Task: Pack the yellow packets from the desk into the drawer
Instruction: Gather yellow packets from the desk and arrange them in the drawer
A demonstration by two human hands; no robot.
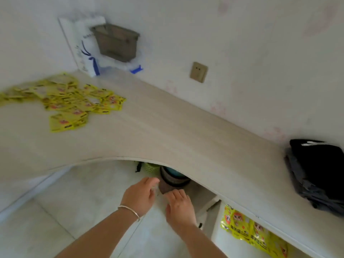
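Currently both hands are hovering below the worktop's curved front edge, the left hand (140,197) and right hand (179,207) close together with fingers loosely extended; neither grip is holding anything that I can make out, though motion blur is softening the fingertips. Most yellow packets (74,101) are lying in a loose, overlapping heap near the worktop's (176,138) far left corner, well apart from the hands. More packets (247,229) are already sitting in the open drawer (216,226) under the worktop's right end. Judging by their look, these are thin, flat sachets: light, flexible, probably glossy and inclined to slide over one another. Pinching a small stack by its edges, thumb on top and fingers beneath, is looking safer than scooping, since a loose handful would likely fan out and spill. Nothing fragile is evident.
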